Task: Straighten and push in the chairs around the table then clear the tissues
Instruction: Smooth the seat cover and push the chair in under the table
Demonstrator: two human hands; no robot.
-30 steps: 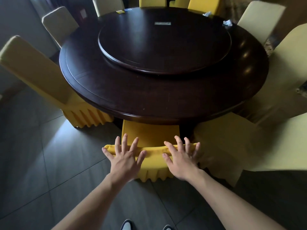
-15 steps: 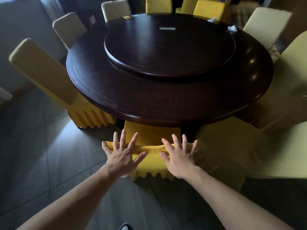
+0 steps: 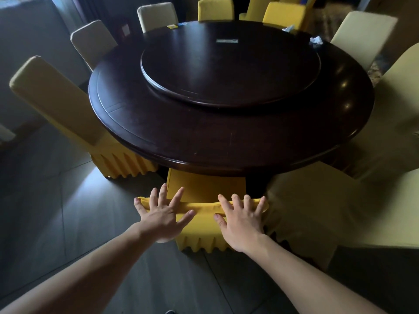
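Both hands lay flat with fingers spread wide on the top of the yellow chair (image 3: 205, 189), the left hand (image 3: 162, 215) and right hand (image 3: 241, 217) holding nothing. The chair's seat sat tucked under the near edge of the table (image 3: 226, 141). Two tissues (image 3: 316, 40) lay at the table's far right rim.

round table (image 3: 226, 141) at centre, turntable (image 3: 230, 69) on top. at 6 o'clock, a chair (image 3: 205, 191) tucked under the rim, left hand (image 3: 162, 215) and right hand (image 3: 241, 219) on its backrest. 2 tissues (image 3: 316, 40) on the table at 1 o'clock. more chairs around, one (image 3: 74, 118) at 9 o'clock.
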